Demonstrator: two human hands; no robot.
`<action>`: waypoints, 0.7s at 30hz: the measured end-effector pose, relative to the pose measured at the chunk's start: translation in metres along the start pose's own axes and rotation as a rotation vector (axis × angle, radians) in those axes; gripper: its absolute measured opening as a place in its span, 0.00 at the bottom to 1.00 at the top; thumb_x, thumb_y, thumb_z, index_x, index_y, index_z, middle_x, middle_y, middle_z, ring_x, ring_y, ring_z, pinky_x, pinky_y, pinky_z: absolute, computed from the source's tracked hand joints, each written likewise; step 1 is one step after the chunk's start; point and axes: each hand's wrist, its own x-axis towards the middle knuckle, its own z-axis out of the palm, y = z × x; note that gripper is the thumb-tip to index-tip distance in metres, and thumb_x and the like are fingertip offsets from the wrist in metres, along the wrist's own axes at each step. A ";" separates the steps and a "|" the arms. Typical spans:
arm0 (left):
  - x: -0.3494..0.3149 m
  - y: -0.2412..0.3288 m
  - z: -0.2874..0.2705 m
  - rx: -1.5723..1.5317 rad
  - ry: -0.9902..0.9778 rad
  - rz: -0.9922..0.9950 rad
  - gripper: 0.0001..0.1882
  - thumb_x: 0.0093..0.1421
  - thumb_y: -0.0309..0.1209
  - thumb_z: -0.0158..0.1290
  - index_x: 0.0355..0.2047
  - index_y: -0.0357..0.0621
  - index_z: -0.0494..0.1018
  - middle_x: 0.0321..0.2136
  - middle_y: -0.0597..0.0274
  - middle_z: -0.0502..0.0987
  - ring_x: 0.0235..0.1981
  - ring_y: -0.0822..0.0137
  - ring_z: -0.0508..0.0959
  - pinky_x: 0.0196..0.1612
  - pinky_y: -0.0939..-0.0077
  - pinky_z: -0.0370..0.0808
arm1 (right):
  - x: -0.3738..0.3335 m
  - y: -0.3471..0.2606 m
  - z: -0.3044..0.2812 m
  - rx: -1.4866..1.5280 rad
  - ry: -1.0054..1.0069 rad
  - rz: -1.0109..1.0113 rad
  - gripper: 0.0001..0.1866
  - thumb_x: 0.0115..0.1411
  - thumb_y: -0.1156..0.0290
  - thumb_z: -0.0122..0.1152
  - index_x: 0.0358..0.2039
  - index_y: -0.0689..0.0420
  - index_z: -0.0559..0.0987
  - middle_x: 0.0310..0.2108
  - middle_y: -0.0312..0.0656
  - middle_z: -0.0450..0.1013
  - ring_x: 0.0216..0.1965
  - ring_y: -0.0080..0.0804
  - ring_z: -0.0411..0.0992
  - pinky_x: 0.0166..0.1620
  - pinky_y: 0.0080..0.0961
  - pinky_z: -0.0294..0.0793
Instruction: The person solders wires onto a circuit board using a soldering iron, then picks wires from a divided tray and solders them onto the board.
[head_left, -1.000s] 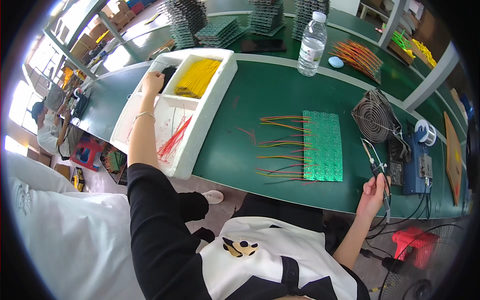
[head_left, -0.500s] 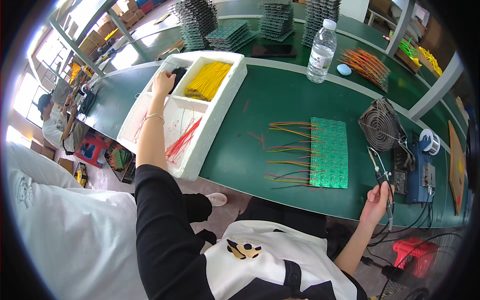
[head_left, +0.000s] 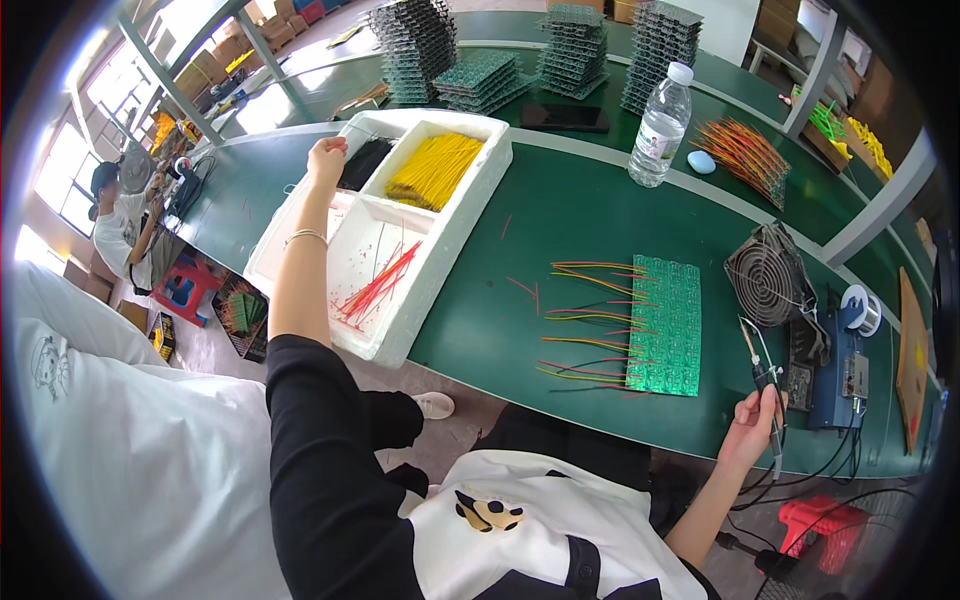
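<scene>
My left hand [head_left: 326, 162] is closed, fingertips pinched together, at the left edge of a foam box [head_left: 388, 335]. Whatever it pinches is too small to make out. Beside it is the compartment of black wires [head_left: 366, 163]; yellow wires [head_left: 434, 172] fill the one to the right, and red wires [head_left: 377, 287] lie loose in the nearer section. My right hand [head_left: 752, 424] grips a soldering iron [head_left: 764, 376], tip upward, above the table's front edge. Between the hands lies a green circuit board panel [head_left: 665, 325], with red and yellow wires [head_left: 590, 316] sticking out leftward.
A water bottle [head_left: 661, 126], a light-blue oval object [head_left: 701, 162] and a wired panel [head_left: 742, 155] stand behind. Board stacks [head_left: 413, 52] line the far side. At right are a fan [head_left: 768, 277], a blue soldering unit [head_left: 838, 378] and a solder spool [head_left: 862, 309]. A person in white sits close on my left.
My left hand has drawn back leftward from the black wires to the box's edge. The whole view has shifted slightly. My right hand still holds the soldering iron in much the same place.
</scene>
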 end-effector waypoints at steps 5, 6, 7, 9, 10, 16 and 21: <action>0.000 0.008 -0.008 0.304 -0.163 0.074 0.13 0.48 0.31 0.56 0.36 0.44 0.76 0.32 0.59 0.79 0.36 0.66 0.78 0.42 0.76 0.72 | 0.001 0.000 0.000 0.006 -0.018 0.002 0.08 0.61 0.70 0.51 0.25 0.52 0.65 0.18 0.32 0.64 0.16 0.13 0.55 0.20 0.11 0.53; -0.005 0.014 -0.009 0.398 -0.221 0.101 0.15 0.47 0.33 0.58 0.36 0.44 0.76 0.32 0.58 0.79 0.36 0.65 0.78 0.42 0.75 0.72 | 0.002 0.001 0.000 0.012 -0.041 0.004 0.08 0.61 0.70 0.50 0.25 0.52 0.66 0.18 0.32 0.64 0.16 0.13 0.55 0.20 0.12 0.53; -0.011 0.024 -0.011 0.447 -0.267 0.099 0.16 0.46 0.34 0.59 0.36 0.44 0.76 0.33 0.58 0.79 0.36 0.65 0.78 0.42 0.75 0.72 | 0.002 0.000 0.003 0.008 -0.036 0.005 0.08 0.61 0.70 0.50 0.25 0.52 0.66 0.18 0.32 0.64 0.15 0.13 0.55 0.21 0.13 0.53; -0.015 0.026 -0.007 0.479 -0.339 0.087 0.18 0.44 0.37 0.62 0.36 0.44 0.77 0.32 0.58 0.79 0.36 0.65 0.78 0.41 0.74 0.72 | 0.001 -0.002 0.003 -0.004 -0.024 0.003 0.08 0.61 0.70 0.50 0.25 0.52 0.66 0.17 0.32 0.64 0.15 0.13 0.55 0.21 0.13 0.53; -0.014 0.025 -0.007 0.480 -0.339 0.088 0.18 0.44 0.37 0.62 0.36 0.44 0.77 0.32 0.58 0.79 0.36 0.65 0.78 0.41 0.74 0.72 | 0.001 0.000 0.004 0.001 -0.034 0.005 0.07 0.62 0.70 0.50 0.25 0.52 0.67 0.17 0.32 0.64 0.15 0.13 0.55 0.21 0.13 0.53; -0.018 0.030 0.004 0.718 -0.353 0.175 0.13 0.43 0.39 0.61 0.27 0.46 0.78 0.26 0.59 0.78 0.32 0.65 0.77 0.37 0.70 0.72 | 0.001 0.000 0.002 0.010 -0.023 0.013 0.07 0.61 0.70 0.50 0.25 0.53 0.67 0.17 0.32 0.64 0.15 0.13 0.54 0.21 0.13 0.53; -0.015 0.033 0.002 0.695 -0.301 0.104 0.13 0.44 0.36 0.59 0.32 0.47 0.79 0.31 0.53 0.79 0.34 0.57 0.78 0.40 0.69 0.73 | 0.001 0.000 0.001 0.004 -0.010 0.001 0.08 0.60 0.70 0.52 0.25 0.53 0.65 0.18 0.32 0.64 0.15 0.13 0.55 0.19 0.11 0.54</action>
